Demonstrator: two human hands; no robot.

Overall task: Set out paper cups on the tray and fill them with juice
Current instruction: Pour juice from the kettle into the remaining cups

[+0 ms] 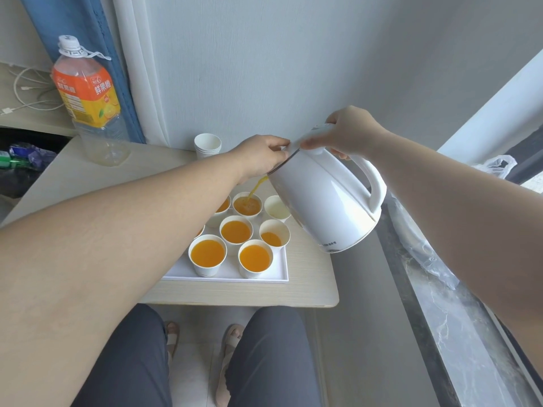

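The left forearm hides most of two cups [224,204] on the left of the tray [229,275]; the kettle [323,201] overlaps the far-right one. The right hand [349,136] curls round the kettle's handle top, tipping it left. The left hand [261,155] pinches the lid's front edge. Juice [256,185] streams into the far-middle cup. Eight cups show on the tray, one stack [207,145] behind, and one bottle [88,92] far left.
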